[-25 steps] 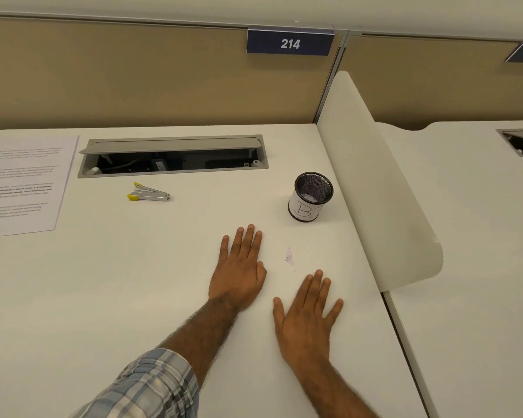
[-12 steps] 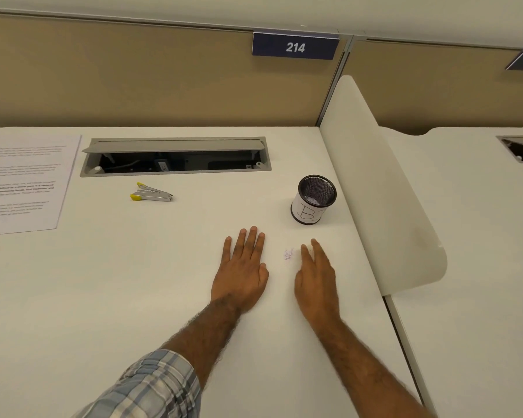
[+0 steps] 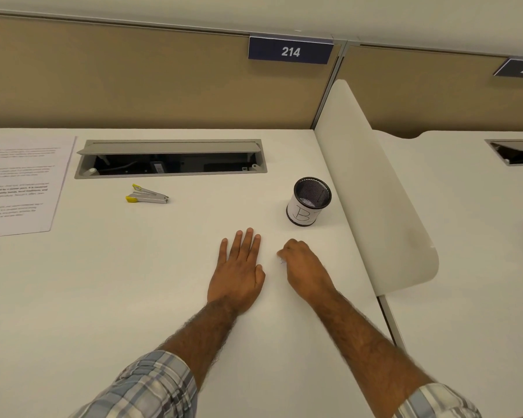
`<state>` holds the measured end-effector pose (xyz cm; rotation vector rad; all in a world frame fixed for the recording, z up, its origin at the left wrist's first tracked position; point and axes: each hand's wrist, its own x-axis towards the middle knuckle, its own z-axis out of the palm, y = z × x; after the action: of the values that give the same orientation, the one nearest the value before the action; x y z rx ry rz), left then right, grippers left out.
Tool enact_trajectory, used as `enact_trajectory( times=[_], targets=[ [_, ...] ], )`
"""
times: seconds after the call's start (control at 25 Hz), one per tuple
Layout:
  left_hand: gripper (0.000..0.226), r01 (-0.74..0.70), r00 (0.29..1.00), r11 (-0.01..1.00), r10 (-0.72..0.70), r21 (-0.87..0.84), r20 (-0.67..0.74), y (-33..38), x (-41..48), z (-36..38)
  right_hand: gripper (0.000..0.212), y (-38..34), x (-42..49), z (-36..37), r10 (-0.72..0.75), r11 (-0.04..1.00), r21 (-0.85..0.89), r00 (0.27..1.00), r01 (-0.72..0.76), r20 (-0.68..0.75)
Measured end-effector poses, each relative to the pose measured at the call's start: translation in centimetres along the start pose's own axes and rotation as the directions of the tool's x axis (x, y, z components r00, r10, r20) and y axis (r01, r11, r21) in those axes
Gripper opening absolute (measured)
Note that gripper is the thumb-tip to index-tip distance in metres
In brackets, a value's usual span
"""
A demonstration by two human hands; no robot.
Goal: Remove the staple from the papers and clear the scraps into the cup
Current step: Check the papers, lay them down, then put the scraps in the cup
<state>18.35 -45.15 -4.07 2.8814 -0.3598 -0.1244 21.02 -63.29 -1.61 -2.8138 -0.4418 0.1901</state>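
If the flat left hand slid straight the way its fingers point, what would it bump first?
Probably the right end of the grey cable hatch. The left hand would pass left of the cup, though the angle is hard to judge.

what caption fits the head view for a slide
Right hand curls round paper scraps near the mesh cup; left hand rests flat on the desk.

Black mesh cup with a white label; silver staple remover with yellow ends; blue-grey checked sleeve; white tabletop.
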Motion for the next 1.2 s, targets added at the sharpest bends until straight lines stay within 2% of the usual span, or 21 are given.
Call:
enact_trajectory(
  times=[0.04,0.12,0.2,0.28,0.36,0.48,0.8,1.04,1.2],
  targets=[
    [0.071,-0.001,1.0,1.0,0.001,-0.002,-0.003,0.0,0.0,0.0,0.031,0.0,-0.2,-0.1,0.032,0.995,0.095,0.999,-0.03,-0.028],
    [0.071,-0.003,1.0,1.0,0.003,0.0,-0.008,0.0,-0.1,0.0,0.03,0.5,-0.4,-0.7,0.189,0.943,0.296,0.977,-0.153,-0.095],
    [0.07,-0.003,1.0,1.0,0.003,-0.001,-0.011,-0.1,0.0,0.1,0.028,0.8,-0.7,-1.5,0.252,0.924,0.323,0.961,-0.205,-0.112],
    [0.07,-0.001,1.0,1.0,0.001,-0.001,-0.016,-0.1,0.0,0.2,0.026,0.6,-0.9,-1.8,0.134,0.966,0.228,0.991,-0.123,-0.032],
    [0.07,0.0,1.0,1.0,0.0,0.0,-0.013,-0.1,0.0,0.2,0.03,-0.3,-0.9,-1.9,0.008,1.0,-0.006,0.995,-0.008,0.095],
    [0.069,-0.002,1.0,1.0,0.002,0.007,-0.007,-0.1,0.0,0.3,0.032,-1.2,-0.7,-1.8,-0.038,0.98,-0.191,0.992,0.06,0.118],
    [0.068,-0.004,1.0,1.0,0.004,0.015,-0.009,-0.2,0.0,0.5,0.01,-1.9,-1.0,-1.5,-0.062,0.964,-0.256,0.998,0.068,0.033],
    [0.068,-0.006,1.0,1.0,0.006,0.01,-0.001,-0.3,0.1,0.6,0.036,-2.9,-1.5,-1.0,-0.048,0.953,-0.302,0.998,0.031,-0.05],
    [0.068,-0.005,1.0,1.0,0.005,0.006,0.001,-0.2,0.1,0.5,0.04,-3.4,-1.3,-0.8,-0.031,0.953,-0.304,0.996,0.005,-0.08]
  ],
)
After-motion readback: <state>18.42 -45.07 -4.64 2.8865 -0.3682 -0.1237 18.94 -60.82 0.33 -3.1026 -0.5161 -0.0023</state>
